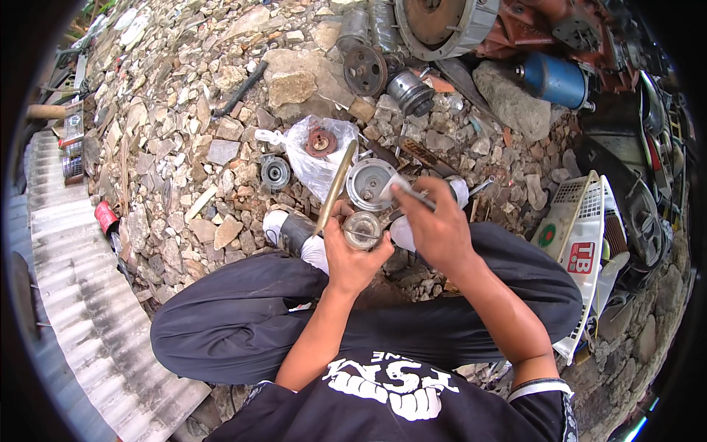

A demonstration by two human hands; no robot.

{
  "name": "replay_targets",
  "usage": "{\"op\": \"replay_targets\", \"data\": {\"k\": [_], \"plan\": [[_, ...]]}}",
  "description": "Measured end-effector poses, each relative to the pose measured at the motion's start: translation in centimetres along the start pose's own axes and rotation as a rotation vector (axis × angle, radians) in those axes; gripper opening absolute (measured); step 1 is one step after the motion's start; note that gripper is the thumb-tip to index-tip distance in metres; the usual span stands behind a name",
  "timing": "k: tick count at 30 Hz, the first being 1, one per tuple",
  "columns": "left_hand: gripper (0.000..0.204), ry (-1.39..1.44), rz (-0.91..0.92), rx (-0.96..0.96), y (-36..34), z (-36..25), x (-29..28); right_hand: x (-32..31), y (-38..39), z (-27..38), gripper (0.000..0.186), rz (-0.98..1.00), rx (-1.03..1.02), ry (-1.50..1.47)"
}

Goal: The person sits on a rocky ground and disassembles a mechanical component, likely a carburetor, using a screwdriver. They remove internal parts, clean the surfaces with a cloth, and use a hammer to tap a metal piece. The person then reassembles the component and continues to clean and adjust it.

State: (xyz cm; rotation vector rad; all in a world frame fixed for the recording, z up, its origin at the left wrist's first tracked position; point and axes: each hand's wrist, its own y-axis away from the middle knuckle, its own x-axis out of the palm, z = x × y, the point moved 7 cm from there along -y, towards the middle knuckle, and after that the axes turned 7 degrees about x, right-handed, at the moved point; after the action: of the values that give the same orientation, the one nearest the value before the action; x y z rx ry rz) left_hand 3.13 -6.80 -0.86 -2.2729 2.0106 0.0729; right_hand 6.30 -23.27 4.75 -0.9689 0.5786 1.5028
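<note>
My left hand point(352, 258) is closed around a round, cup-like metal part point(362, 233), its pale, open-looking face turned up and a thin dark rod across it. Beside those fingers runs a long brass-coloured bar point(339, 177); whether the hand grips it too, I cannot tell. My right hand point(440, 230), up and to the right, pinches a small flat tool with a pale end point(398, 187) and a dark stem; its exact kind is unclear. Just beyond the hands lies a round metal housing point(370, 183). A clear plastic bag point(309, 163) bears a reddish round part point(322, 143).
A grey ringed metal part point(276, 173) sits on the stony ground left of the bag. Farther off are a pulley point(365, 71), a large round casing point(442, 29) and a blue cylinder point(554, 79). A white plastic crate point(585, 250) stands right; corrugated sheeting point(88, 295) lies left.
</note>
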Motion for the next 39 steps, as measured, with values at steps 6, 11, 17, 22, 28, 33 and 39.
{"op": "replay_targets", "data": {"k": [6,11,17,22,28,33,39], "plan": [[0.070,-0.039,-0.043,0.073,0.4,0.6,-0.3,0.3,0.7,1.8,0.042,0.044,-0.108,-0.120],[0.068,0.053,-0.058,0.027,0.4,-0.4,-0.1,0.0,0.4,1.2,0.046,0.073,-0.129,-0.146],[0.076,-0.072,-0.116,0.113,0.2,-0.8,-0.4,-0.6,-0.4,-0.2,0.050,-0.004,-0.062,-0.076],[0.079,0.055,-0.163,0.087,0.6,-0.1,-0.7,0.1,0.2,0.6,0.046,0.040,-0.098,-0.160],[0.077,0.016,-0.180,0.126,0.5,0.3,-1.3,0.6,0.5,1.1,0.048,0.074,-0.167,-0.240],[0.076,-0.114,-0.163,0.158,0.3,-0.4,-1.1,0.3,0.5,1.3,0.049,0.079,-0.134,-0.169],[0.077,-0.233,-0.135,0.275,-0.3,-2.3,-1.2,0.3,0.4,0.9,0.050,0.058,-0.095,-0.118]]}}
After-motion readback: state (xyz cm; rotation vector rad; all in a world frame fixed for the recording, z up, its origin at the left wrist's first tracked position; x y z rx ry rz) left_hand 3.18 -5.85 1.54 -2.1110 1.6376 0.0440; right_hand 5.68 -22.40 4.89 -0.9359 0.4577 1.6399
